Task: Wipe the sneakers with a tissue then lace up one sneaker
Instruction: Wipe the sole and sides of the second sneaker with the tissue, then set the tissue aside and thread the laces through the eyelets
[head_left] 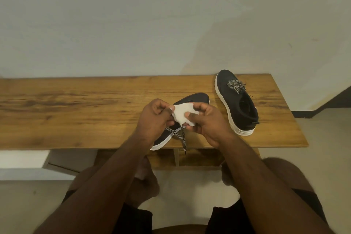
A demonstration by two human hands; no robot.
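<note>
A white tissue [182, 112] is pinched between my left hand [154, 119] and my right hand [206, 121], just above the near sneaker. That black sneaker with a white sole [195, 98] lies on the wooden table [76, 108], mostly hidden behind my hands. Its black-and-white lace [179, 136] hangs loose over the table's front edge. A second black sneaker [237, 102] stands to the right, its lace bunched near the toe.
The table stands against a plain pale wall [171, 15]. Its right end [296, 119] is close to the second sneaker. My knees [284, 173] and the floor show below the front edge. A white block [22, 157] sits at lower left.
</note>
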